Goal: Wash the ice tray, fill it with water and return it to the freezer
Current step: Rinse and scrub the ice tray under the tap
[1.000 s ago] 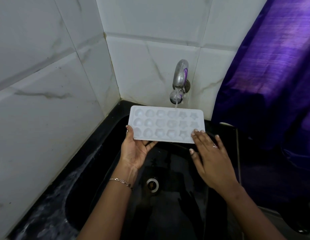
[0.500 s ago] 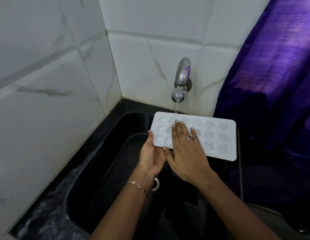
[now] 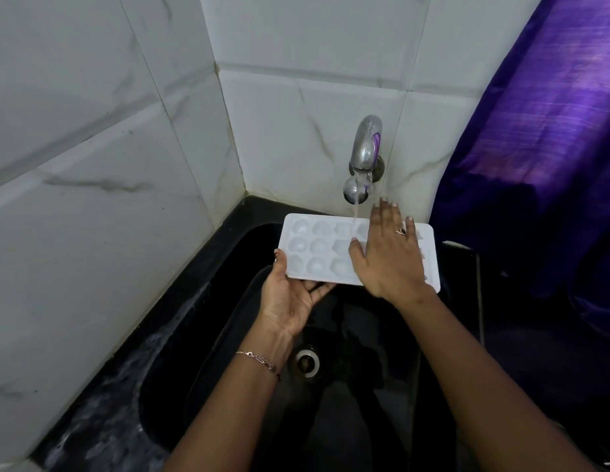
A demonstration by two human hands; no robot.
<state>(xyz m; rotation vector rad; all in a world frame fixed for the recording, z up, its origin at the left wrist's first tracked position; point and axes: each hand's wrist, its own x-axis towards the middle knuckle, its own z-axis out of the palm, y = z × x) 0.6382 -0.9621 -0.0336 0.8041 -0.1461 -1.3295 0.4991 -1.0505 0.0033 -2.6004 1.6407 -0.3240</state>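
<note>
White ice tray (image 3: 317, 250) is held level over the black sink (image 3: 228, 257), the tap (image 3: 364, 155) running water onto its top. Left hand (image 3: 290, 301) grips it from below, thumb on the edge. Right hand (image 3: 388, 257) lies flat across the cups, fingers straight.

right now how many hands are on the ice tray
2. The left hand holds the ice tray from under its near left corner; the right hand lies flat on top of its right half. None hidden.

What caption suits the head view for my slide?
Under the running tap, the left hand holds the white ice tray over the black sink; the right hand lies flat on it.
</note>
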